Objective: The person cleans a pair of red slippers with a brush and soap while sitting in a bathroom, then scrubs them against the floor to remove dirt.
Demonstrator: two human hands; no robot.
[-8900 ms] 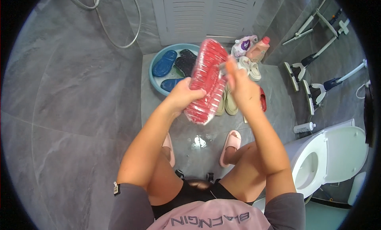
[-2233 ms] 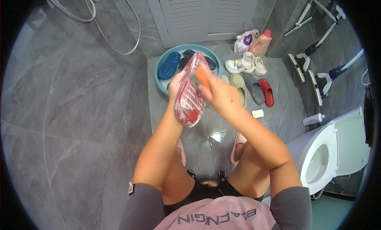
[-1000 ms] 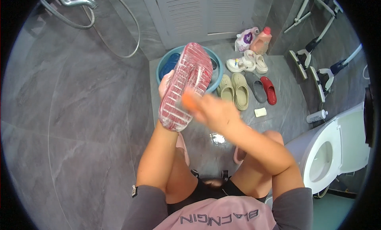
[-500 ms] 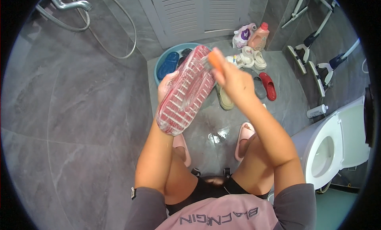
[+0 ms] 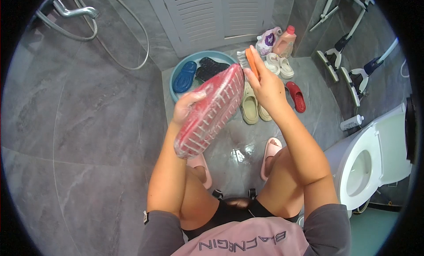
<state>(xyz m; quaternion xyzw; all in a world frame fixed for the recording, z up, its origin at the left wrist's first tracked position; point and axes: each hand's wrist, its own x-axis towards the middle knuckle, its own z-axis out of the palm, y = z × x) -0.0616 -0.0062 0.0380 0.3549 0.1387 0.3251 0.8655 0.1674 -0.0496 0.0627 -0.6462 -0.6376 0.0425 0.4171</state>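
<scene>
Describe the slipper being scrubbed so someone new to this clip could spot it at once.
Start at the blue basin by the louvred door; just in front of it the left hand holds up a red slipper, sole upward. Unlike the slippers on the floor, it is raised and covered in white suds.

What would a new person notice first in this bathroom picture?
In the middle, the left hand holds up a red slipper, sole up and soapy, while the right hand holds an orange brush at its far end. Behind it on the grey floor stands a blue basin with dark slippers inside, and more slippers lie to its right. A white toilet stands open at the right edge.
</scene>
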